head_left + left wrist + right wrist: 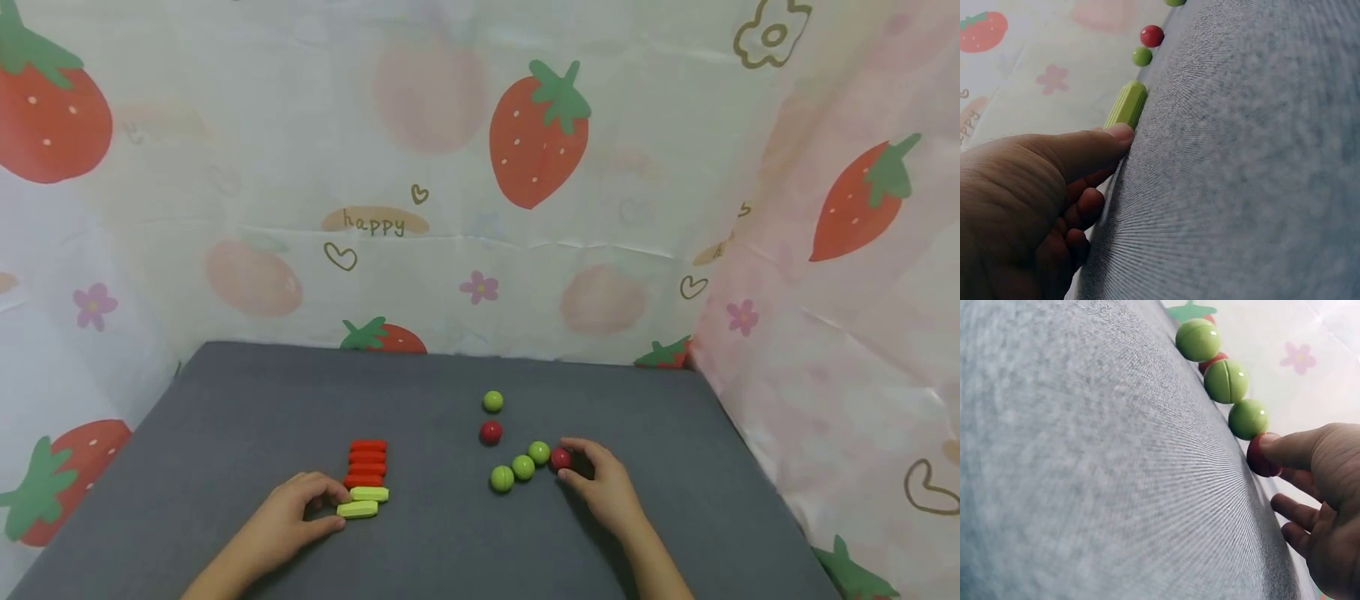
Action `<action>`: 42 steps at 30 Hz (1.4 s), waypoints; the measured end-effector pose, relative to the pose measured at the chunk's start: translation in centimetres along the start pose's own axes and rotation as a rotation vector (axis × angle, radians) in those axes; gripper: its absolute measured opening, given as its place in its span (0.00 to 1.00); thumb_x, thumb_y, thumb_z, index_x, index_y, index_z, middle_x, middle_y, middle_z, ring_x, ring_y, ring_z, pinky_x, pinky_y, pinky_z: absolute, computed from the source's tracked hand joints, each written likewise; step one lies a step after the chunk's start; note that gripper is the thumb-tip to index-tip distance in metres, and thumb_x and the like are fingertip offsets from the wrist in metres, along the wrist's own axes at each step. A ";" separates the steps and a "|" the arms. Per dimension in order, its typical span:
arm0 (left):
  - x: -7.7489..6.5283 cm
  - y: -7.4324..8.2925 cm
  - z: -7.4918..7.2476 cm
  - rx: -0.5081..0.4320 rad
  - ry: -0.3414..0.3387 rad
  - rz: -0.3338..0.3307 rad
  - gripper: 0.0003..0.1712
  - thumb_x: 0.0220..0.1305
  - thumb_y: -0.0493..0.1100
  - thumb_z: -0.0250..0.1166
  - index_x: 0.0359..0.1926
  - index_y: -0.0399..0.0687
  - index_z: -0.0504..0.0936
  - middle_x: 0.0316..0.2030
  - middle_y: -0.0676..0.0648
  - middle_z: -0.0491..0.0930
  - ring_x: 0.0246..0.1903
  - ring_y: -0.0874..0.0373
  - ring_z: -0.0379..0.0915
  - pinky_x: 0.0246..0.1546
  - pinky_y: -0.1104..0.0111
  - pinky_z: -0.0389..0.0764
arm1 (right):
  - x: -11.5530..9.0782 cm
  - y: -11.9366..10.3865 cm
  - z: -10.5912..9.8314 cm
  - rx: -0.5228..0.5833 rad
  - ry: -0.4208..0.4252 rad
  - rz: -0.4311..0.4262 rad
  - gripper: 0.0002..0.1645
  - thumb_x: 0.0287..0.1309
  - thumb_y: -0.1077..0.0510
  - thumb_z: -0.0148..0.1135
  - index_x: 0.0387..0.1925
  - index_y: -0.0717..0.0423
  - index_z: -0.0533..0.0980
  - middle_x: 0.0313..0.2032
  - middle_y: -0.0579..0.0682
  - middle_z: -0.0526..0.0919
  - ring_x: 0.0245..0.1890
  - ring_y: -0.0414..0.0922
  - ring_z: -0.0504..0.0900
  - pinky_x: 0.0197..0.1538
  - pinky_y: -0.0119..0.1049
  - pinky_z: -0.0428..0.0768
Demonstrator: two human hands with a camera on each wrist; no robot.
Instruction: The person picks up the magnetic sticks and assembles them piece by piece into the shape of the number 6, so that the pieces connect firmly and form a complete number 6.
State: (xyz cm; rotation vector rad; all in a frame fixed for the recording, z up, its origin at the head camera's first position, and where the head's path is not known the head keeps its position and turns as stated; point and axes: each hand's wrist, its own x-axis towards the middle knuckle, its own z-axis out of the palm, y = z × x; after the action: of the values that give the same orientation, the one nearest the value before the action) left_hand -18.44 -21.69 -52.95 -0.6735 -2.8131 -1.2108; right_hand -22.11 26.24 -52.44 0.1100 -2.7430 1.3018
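Head: left fingers (324, 527) pinch a lime bar (357, 509); right fingers (577, 481), a glossy red ball (559, 459).

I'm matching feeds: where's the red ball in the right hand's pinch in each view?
Head: red ball right of and below centre, pinched by the right hand.
Left wrist: not in it; another red ball shows near the top.
Right wrist: red ball right of centre.
Shared landmark: grey table.

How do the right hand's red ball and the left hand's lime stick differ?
The red ball is round; the lime stick is long and narrow. The ball neighbours a green ball, the stick another lime stick. Both are pinched, by the right hand and the left hand respectively.
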 end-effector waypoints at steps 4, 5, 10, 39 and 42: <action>0.0 0.1 0.1 0.003 0.010 0.004 0.13 0.59 0.52 0.76 0.44 0.65 0.84 0.40 0.64 0.82 0.36 0.69 0.69 0.38 0.70 0.74 | 0.1 0.0 0.2 -0.022 0.012 0.001 0.27 0.57 0.58 0.76 0.60 0.47 0.81 0.59 0.49 0.83 0.66 0.54 0.74 0.68 0.58 0.67; 0.1 0.1 0.0 0.002 0.010 0.004 0.13 0.59 0.52 0.76 0.44 0.65 0.84 0.40 0.64 0.82 0.36 0.69 0.69 0.37 0.70 0.74 | 0.1 0.0 0.2 -0.027 0.015 0.003 0.27 0.57 0.58 0.76 0.59 0.47 0.81 0.59 0.49 0.83 0.65 0.54 0.74 0.68 0.58 0.68; 0.0 0.3 0.0 -0.013 0.006 -0.011 0.11 0.60 0.52 0.76 0.43 0.65 0.85 0.40 0.64 0.82 0.36 0.69 0.70 0.38 0.70 0.75 | 0.1 -0.2 0.3 -0.054 0.021 0.017 0.25 0.58 0.58 0.75 0.57 0.46 0.82 0.58 0.50 0.83 0.65 0.56 0.75 0.67 0.59 0.69; 4.6 8.0 3.1 -0.104 0.019 0.025 0.14 0.59 0.42 0.77 0.40 0.69 0.85 0.37 0.65 0.81 0.35 0.57 0.72 0.37 0.70 0.74 | -0.1 -3.7 0.0 0.043 0.040 -0.023 0.23 0.55 0.57 0.78 0.54 0.48 0.84 0.43 0.44 0.87 0.44 0.42 0.82 0.46 0.37 0.79; 5.2 8.5 3.7 -0.106 0.003 0.022 0.13 0.59 0.42 0.77 0.39 0.67 0.85 0.37 0.65 0.81 0.34 0.57 0.72 0.36 0.71 0.74 | -0.5 -4.6 0.2 0.059 -0.014 -0.029 0.21 0.55 0.57 0.78 0.51 0.45 0.85 0.38 0.42 0.86 0.36 0.41 0.80 0.38 0.33 0.77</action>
State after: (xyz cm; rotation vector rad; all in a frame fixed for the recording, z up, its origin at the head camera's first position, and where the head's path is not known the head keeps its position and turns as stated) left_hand -19.30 -11.93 -48.78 -0.7053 -2.7480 -1.3632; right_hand -21.09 23.17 -49.10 0.1628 -2.7043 1.3803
